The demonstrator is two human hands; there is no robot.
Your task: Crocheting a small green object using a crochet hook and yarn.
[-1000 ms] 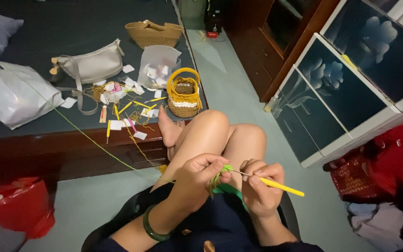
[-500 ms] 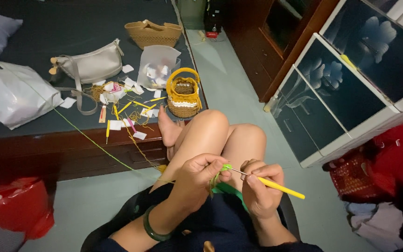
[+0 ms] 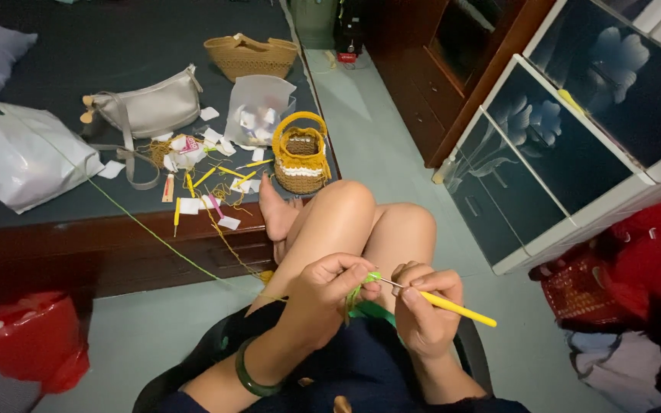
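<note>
My right hand [image 3: 424,310] grips a yellow-handled crochet hook [image 3: 453,307] whose metal tip points left into a small piece of green crochet work [image 3: 369,306]. My left hand [image 3: 329,291] pinches that green piece and the green yarn [image 3: 154,237], which runs up and left across the low bed toward a white plastic bag [image 3: 21,157]. A green bangle sits on my left wrist. Both hands hover over my bent knees, with my foot resting against the bed's edge.
On the dark bed [image 3: 101,46] lie a small yellow-and-tan crocheted basket [image 3: 300,153], a woven tan bag [image 3: 250,55], a grey handbag [image 3: 147,111], a clear bag of white tags and several yellow hooks and paper scraps. Red bags sit at the lower left and right. A glass-fronted cabinet stands right.
Both hands have shifted slightly while working the hook at the green piece; nothing else has moved.
</note>
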